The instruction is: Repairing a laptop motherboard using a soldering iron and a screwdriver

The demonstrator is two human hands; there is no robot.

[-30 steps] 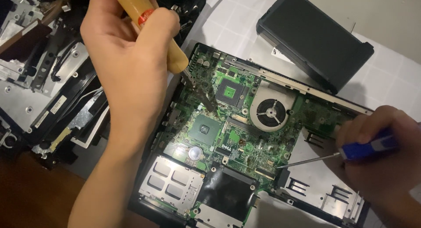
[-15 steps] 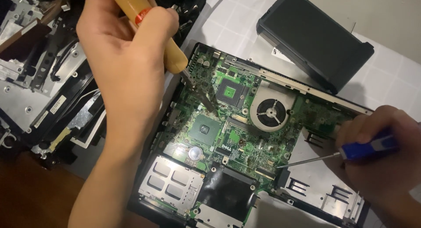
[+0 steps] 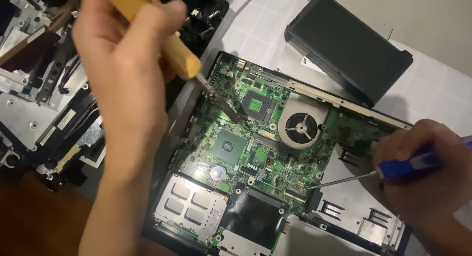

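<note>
My left hand is wrapped tight round a yellow-handled screwdriver, its blade angled down onto the green circuit board just beside the square socket. My right hand is closed on a blue-handled screwdriver; its thin shaft lies nearly flat, tip touching the board's lower right edge. The board sits in an opened laptop base on the pale cloth. My left forearm hides the base's left rim. Count: two screwdrivers, one round fan, one coin cell, one black battery pack behind, a heap of stripped parts at left.
</note>
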